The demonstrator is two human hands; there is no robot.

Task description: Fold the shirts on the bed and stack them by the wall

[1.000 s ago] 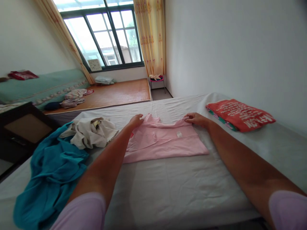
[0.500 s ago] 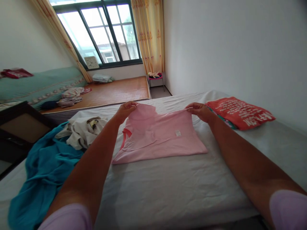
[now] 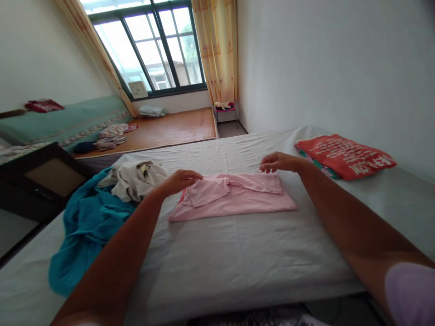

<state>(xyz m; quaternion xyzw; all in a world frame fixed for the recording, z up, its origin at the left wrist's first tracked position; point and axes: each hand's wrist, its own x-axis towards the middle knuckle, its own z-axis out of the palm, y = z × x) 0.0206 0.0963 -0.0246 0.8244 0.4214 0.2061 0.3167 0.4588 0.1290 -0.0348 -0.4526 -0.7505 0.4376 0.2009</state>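
Teal cloth (image 3: 84,231): heaped left of the pink shirt (image 3: 244,202), seemingly aside to give it flat room.
Beige cloth (image 3: 136,183): crumpled beside it, left of the shirt.
Left hand (image 3: 178,182): at the shirt's far-left corner; cannot tell whether fingers pinch.
Pink shirt: flat on the white sheet (image 3: 238,258), far strip folded over.
Right hand (image 3: 280,161): near the shirt's far-right edge, fingers loosely parted, holding nothing.
Red cloth (image 3: 346,156): right of the shirt, folded, likely for neatness.

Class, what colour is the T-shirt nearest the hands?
The T-shirt is mostly pale pink, shown best in the head view.
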